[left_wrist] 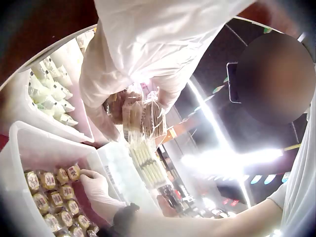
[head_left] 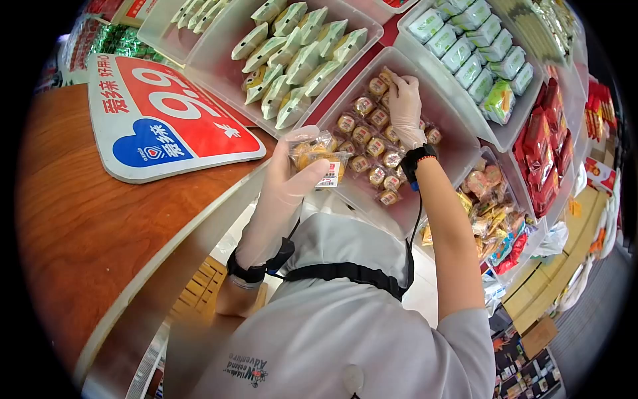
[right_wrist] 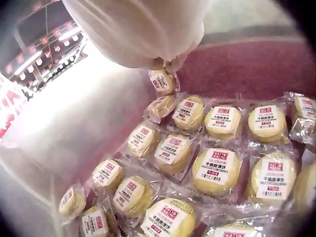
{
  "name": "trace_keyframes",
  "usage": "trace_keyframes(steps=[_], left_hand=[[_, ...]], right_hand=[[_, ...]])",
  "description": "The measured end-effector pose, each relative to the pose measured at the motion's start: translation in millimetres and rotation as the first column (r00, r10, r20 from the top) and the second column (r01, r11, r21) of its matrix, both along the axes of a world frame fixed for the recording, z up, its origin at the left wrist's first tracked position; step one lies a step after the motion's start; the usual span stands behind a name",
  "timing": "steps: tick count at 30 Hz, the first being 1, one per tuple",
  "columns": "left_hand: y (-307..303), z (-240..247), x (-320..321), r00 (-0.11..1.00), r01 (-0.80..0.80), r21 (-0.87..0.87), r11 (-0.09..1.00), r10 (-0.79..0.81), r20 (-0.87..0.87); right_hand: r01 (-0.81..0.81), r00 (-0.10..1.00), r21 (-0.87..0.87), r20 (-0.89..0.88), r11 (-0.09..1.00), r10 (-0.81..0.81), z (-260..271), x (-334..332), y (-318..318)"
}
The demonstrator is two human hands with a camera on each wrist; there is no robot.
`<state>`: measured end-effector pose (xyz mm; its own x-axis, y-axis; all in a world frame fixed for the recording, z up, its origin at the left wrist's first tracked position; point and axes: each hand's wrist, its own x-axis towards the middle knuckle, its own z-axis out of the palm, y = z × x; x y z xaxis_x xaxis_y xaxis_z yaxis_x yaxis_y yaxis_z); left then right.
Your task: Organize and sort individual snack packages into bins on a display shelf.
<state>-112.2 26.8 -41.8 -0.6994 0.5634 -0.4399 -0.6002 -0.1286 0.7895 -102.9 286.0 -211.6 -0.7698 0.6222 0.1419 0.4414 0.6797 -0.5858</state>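
Note:
My gloved left hand (head_left: 278, 189) grips several clear-wrapped round biscuit packets (head_left: 325, 171), one with a white label, over the near left side of a translucent bin (head_left: 455, 116). Inside that bin, my gloved right hand (head_left: 405, 110) reaches into the far corner. Its fingertips pinch the top of a wrapped biscuit packet (right_wrist: 163, 83), seen in the right wrist view with its label facing out. Rows of similar yellow biscuit packets (right_wrist: 216, 170) stand just below it on the bin's dark red bottom. The left wrist view shows the held packets (left_wrist: 140, 116) tucked between thumb and fingers.
A bin of pale green-white packets (head_left: 302, 60) stands at the far left, and one of green-white packs (head_left: 488, 43) at the far right. Red packets (head_left: 545, 149) and mixed snacks (head_left: 488, 206) lie to the right. A price sign (head_left: 173, 120) lies on the wooden counter (head_left: 60, 219).

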Motion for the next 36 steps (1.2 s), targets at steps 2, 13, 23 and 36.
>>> trace_keyframes(steps=[2, 13, 23, 36], left_hand=[[2.8, 6.7, -0.1, 1.0, 0.002, -0.008, 1.0, -0.002, 0.006], [20.4, 3.7, -2.6, 0.993, 0.091, 0.091, 0.992, -0.084, -0.077], [68.6, 51.5, 12.7, 0.919, 0.252, 0.028, 0.967, -0.23, -0.321], [82.1, 62.4, 10.4, 0.857, 0.471, 0.11, 0.875, -0.424, -0.293]], right_hand=[[-0.002, 0.993, 0.027, -0.119, 1.0, 0.005, 2.1, 1.3, 2.1], [-0.071, 0.948, -0.571, -0.294, 0.818, -0.123, 135.5, 43.1, -21.6], [-0.294, 0.925, -0.616, -0.377, 0.731, 0.055, 240.4, 116.4, -81.2], [-0.063, 0.904, -0.743, -0.325, 0.667, -0.277, 250.0, 140.5, -99.0]])
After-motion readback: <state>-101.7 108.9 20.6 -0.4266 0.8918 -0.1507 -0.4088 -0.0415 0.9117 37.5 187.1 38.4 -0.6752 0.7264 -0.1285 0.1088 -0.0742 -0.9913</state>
